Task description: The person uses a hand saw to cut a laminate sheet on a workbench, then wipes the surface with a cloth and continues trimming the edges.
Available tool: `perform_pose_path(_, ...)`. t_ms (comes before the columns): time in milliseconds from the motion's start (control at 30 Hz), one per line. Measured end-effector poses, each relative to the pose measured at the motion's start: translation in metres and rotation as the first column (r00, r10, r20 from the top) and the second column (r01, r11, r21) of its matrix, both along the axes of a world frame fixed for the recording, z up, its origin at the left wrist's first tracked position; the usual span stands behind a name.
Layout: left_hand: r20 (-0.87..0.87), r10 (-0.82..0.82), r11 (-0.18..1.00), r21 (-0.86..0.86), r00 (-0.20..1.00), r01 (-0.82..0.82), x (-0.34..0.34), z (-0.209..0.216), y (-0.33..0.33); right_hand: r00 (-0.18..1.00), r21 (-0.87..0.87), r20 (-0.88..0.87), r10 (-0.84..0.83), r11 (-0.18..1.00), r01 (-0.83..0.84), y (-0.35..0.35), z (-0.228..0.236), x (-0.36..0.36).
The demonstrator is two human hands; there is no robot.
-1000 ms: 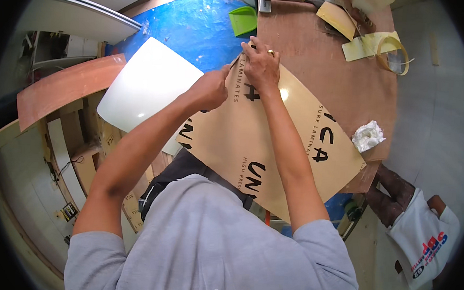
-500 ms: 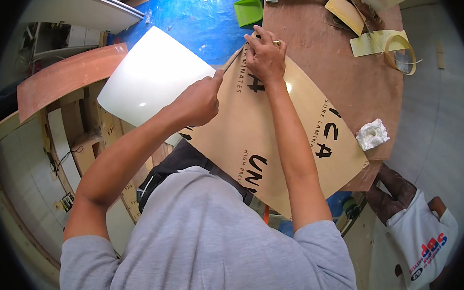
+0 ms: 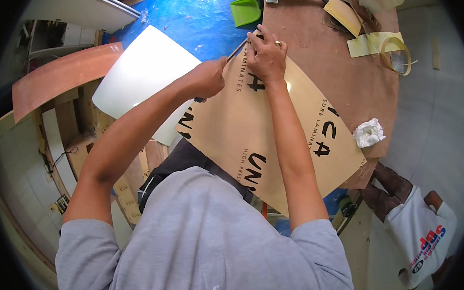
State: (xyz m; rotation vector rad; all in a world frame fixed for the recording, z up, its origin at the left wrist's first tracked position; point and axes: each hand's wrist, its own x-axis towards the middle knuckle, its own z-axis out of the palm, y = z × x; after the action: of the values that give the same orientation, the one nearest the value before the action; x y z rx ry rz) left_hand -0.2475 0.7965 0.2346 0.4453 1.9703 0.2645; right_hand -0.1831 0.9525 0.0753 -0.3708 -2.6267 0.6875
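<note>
A brown-backed laminate sheet (image 3: 228, 113) with black lettering lies at a slant in front of me, one corner pointing away. My left hand (image 3: 210, 78) is closed around a slim, file-like tool (image 3: 238, 50). Its thin shaft lies along the sheet's far left edge, and a dark handle end shows below my fist. My right hand (image 3: 267, 56), with a ring on one finger, grips the far corner with bent fingers, close to the tool's tip. What its thumb does under the fingers is partly hidden.
A glossy white sheet (image 3: 146, 72) lies to the left, by a curved reddish board (image 3: 62, 78). A green dustpan (image 3: 246, 12) sits on blue sheeting (image 3: 196, 17). On the brown board (image 3: 346, 72) are crumpled white paper (image 3: 369, 133) and a tape roll (image 3: 397, 55). Another person (image 3: 416, 233) is at right.
My left hand has shifted slightly up and right along the sheet's edge, and its wrist has turned, baring the tool's handle end. The right hand keeps its hold on the corner.
</note>
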Motion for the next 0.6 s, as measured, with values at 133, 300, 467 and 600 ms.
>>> perform_pose_path(133,-0.113,-0.072,0.995,0.059,0.991,0.079,0.009,0.026,-0.007,1.000,-0.019,0.015,-0.005,1.000,0.005,0.003,-0.002,0.003)
perform_pose_path(300,-0.298,-0.165,0.965,0.149,0.940,0.217,0.036,0.006,-0.033,0.999,-0.056,0.033,0.016,0.998,-0.014,0.004,-0.001,0.005)
perform_pose_path(467,-0.219,-0.200,0.976,0.046,0.955,0.214,0.023,-0.027,-0.021,1.000,-0.036,-0.004,-0.002,0.999,0.002,0.006,0.000,0.002)
perform_pose_path(600,-0.206,-0.153,0.981,0.086,0.967,0.174,0.009,-0.028,-0.010,1.000,-0.039,0.008,-0.004,0.999,0.004,0.013,-0.003,0.005)
